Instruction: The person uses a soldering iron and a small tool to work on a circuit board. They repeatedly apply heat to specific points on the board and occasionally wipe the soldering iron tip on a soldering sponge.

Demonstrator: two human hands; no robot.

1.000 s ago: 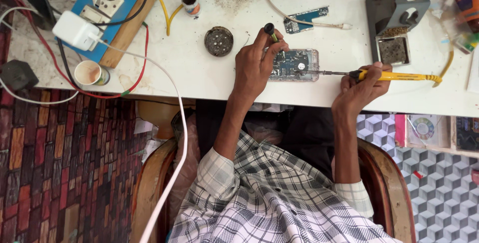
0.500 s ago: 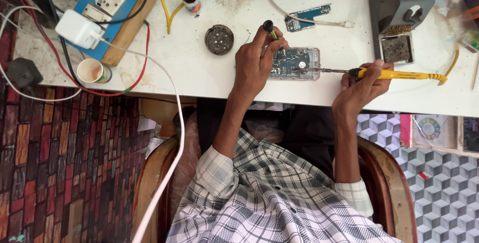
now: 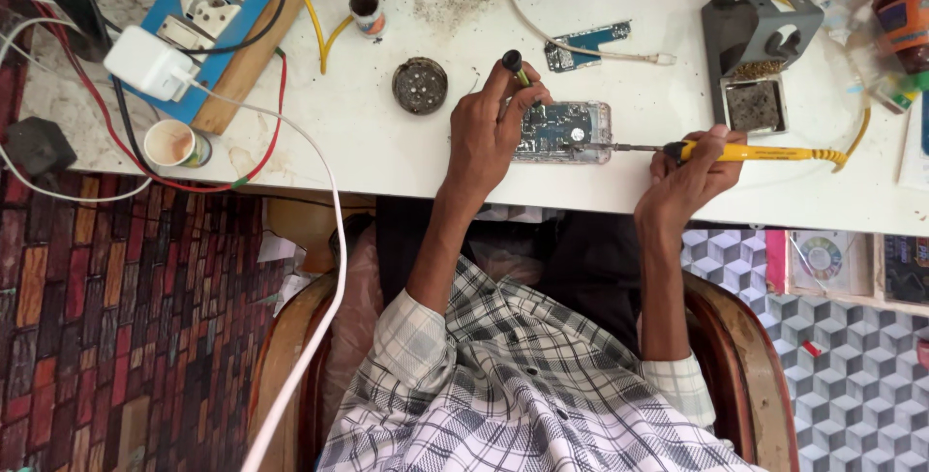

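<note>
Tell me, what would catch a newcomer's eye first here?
Probably the yellow-handled soldering iron in the right hand, its tip on the small circuit board at the white table's front edge. The left hand steadies that board while gripping a black-tipped tool. At far left lies a blue switch board amid tangled wires.

My right hand [image 3: 689, 184] grips a glossy yellow plastic soldering iron [image 3: 750, 152] with a dull metal tip. Under my left hand [image 3: 489, 133] lies a clear plastic case [image 3: 571, 133] on the smooth, scuffed white worktop [image 3: 387, 157].
</note>
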